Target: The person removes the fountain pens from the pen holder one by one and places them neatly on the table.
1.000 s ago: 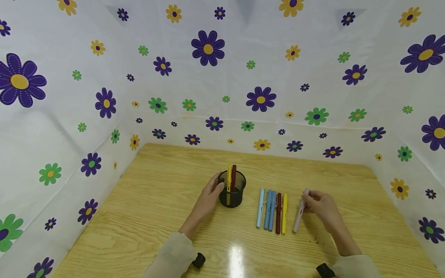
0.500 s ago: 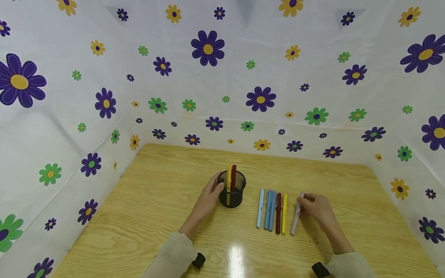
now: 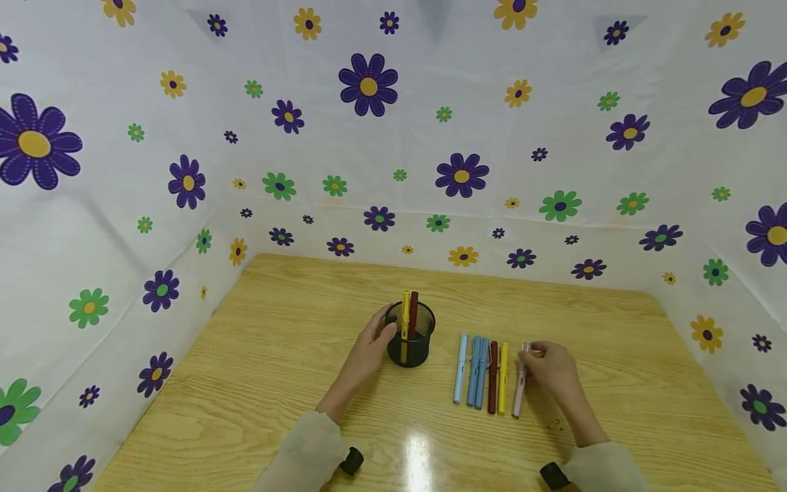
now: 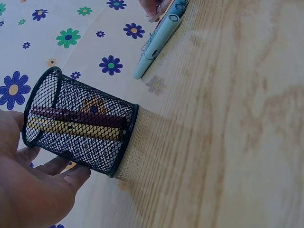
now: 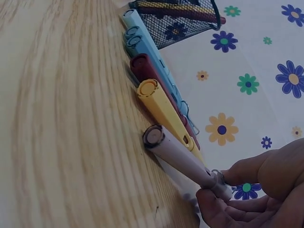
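Note:
A black mesh pen holder [image 3: 421, 352] stands upright on the table, with a yellow pen [image 3: 405, 311] and a dark red pen [image 3: 414, 307] in it. My left hand [image 3: 367, 347] grips its left side, thumb in front and fingers round the back. Farther right, my right hand [image 3: 556, 369] pinches a pale lilac pen [image 5: 183, 159] by its clip end. The other end of that pen points toward me, low over or on the table. Beside it lies a yellow pen [image 3: 503, 383], then a dark red pen [image 3: 492, 389], two blue pens [image 3: 478, 376] and a light blue pen [image 3: 460, 372].
The wooden table [image 3: 246, 355] is enclosed by a white flower-print cloth [image 3: 393, 137] at the back and sides. Small dark specks [image 3: 558, 425] lie near the right wrist. A black device [image 3: 352, 462] sits at each cuff.
My right hand has moved left with the lilac pen, bringing it nearer the row and more in line with it. The left hand and the pen holder have stayed put.

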`<state>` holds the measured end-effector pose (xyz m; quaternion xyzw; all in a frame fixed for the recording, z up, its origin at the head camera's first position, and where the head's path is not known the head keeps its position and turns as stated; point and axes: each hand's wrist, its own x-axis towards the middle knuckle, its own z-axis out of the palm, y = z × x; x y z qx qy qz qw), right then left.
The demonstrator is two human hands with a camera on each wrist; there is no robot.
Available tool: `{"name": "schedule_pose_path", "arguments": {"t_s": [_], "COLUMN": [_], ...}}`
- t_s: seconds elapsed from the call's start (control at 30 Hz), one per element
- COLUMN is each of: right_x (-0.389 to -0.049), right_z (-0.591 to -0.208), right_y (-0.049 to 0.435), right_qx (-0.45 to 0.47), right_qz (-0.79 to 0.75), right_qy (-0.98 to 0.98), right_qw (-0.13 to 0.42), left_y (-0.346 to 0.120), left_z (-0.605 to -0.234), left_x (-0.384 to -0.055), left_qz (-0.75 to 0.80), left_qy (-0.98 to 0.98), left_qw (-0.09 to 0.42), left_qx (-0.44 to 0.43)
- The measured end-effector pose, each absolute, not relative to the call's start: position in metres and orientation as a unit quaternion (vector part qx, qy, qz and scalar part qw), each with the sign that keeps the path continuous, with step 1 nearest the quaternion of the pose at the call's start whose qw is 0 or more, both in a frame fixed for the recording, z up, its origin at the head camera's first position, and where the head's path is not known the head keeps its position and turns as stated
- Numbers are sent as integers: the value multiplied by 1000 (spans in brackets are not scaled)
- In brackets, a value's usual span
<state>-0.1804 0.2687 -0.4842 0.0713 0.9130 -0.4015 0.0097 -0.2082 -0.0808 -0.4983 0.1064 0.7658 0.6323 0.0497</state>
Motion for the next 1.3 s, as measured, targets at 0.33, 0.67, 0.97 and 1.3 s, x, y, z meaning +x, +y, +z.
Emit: {"name": "schedule_pose_path", "arguments": {"t_s": [0.33, 0.67, 0.97, 1.3], "right_x": [-180, -178, -178, -183], "right_z": [-486, -486, -486, -479], "right_y": [261, 261, 261, 257], "right_qx": [62, 59, 69, 62], "right_qz": [-358, -363, -371, -418], "right_qy": [932, 930, 926, 906], "right_qw": [-3, -5, 5, -18], "left_y": [-81, -80, -81, -80], "left_z": [-498, -500, -501, -501], "left_x": [-209, -210, -211, -210], "left_qz": [632, 632, 634, 634], "left_qy": [766, 766, 764, 764], "left_qw": [48, 45, 47, 47], "left_qx": [107, 107, 108, 111]}}
